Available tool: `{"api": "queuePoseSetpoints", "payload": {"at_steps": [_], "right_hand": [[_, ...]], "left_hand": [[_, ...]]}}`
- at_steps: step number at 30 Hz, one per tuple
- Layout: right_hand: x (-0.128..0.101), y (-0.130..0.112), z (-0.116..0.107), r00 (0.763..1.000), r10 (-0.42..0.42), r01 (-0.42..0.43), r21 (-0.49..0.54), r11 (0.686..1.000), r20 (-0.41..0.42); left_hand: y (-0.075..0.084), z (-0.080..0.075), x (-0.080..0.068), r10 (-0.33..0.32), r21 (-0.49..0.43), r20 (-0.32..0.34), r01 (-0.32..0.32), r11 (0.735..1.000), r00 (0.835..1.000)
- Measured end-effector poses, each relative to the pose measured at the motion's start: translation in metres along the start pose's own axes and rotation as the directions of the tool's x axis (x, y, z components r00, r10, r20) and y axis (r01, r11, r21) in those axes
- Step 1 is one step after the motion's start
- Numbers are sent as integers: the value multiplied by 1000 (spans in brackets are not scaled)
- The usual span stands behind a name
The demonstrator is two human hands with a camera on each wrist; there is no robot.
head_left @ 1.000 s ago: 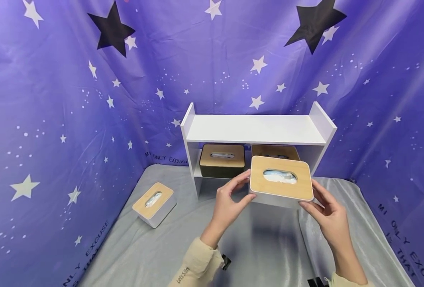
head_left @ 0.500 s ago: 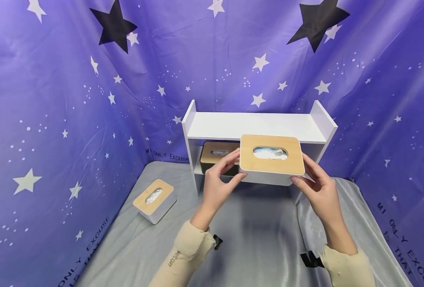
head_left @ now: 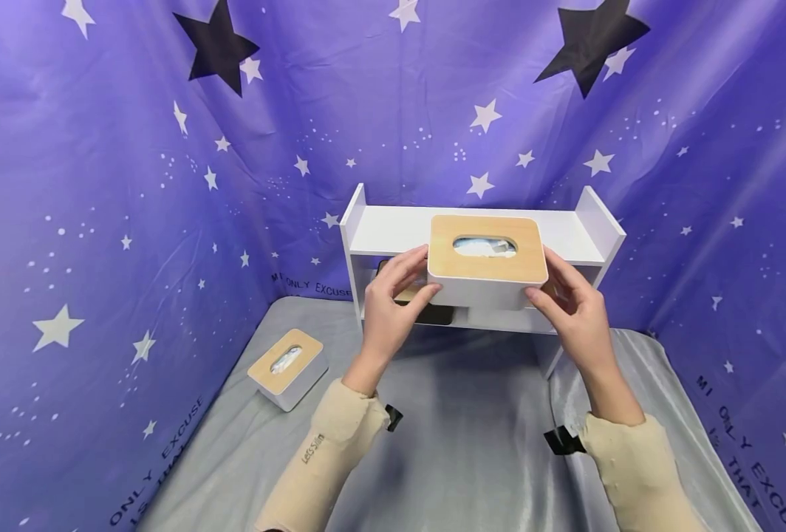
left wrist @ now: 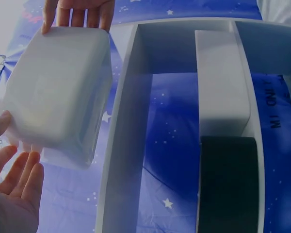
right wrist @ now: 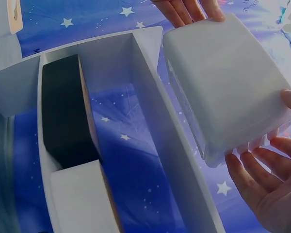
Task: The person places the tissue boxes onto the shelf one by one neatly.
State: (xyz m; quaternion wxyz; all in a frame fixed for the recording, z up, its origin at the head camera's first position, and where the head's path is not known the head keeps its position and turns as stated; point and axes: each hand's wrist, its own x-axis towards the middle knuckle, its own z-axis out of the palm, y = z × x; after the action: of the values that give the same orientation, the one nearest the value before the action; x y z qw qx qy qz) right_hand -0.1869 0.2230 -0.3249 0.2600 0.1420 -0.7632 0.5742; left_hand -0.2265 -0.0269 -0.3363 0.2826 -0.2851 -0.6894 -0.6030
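Observation:
A white tissue box (head_left: 486, 247) with a light wooden lid and an oval slot is held up level, overlapping the front of the white shelf's top board (head_left: 393, 230) in the head view. My left hand (head_left: 388, 310) grips its left end, thumb at the lower front corner. Gripping the right end is my right hand (head_left: 578, 318), thumb likewise at the front. Both wrist views show the box's plain white underside (left wrist: 58, 87). In the shelf's lower level, a dark tissue box (right wrist: 65, 111) stands beside another white box (right wrist: 82, 199), both largely hidden in the head view.
Another white tissue box (head_left: 286, 369) with a wooden lid rests on the grey cloth (head_left: 473, 443) to the left of the shelf. Upright side panels (head_left: 599, 222) edge the shelf's top board. Purple star-patterned curtains (head_left: 400, 111) surround the table.
The held tissue box has risen and moved forward and left with both hands, from in front of the lower shelf to the top board's height. The box on the cloth stays put.

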Motion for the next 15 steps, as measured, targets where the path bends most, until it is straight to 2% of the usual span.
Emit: {"api": "queuePoseSetpoints", "payload": {"at_steps": [5,12,15], "right_hand": [[19,-2,6,1000,15,-14,-26,1000,22],[42,4,21,1000,24,-25,72,997,7],[49,6,27,999,39,-38,76,996,-6]], "left_hand": [[-1,-2,15,-17,-9,-54,16,1000,998],[-8,-4,33,-51,15,-92,53,998,994],[-12,-4,39,-64,35,-96,67,997,993]]}}
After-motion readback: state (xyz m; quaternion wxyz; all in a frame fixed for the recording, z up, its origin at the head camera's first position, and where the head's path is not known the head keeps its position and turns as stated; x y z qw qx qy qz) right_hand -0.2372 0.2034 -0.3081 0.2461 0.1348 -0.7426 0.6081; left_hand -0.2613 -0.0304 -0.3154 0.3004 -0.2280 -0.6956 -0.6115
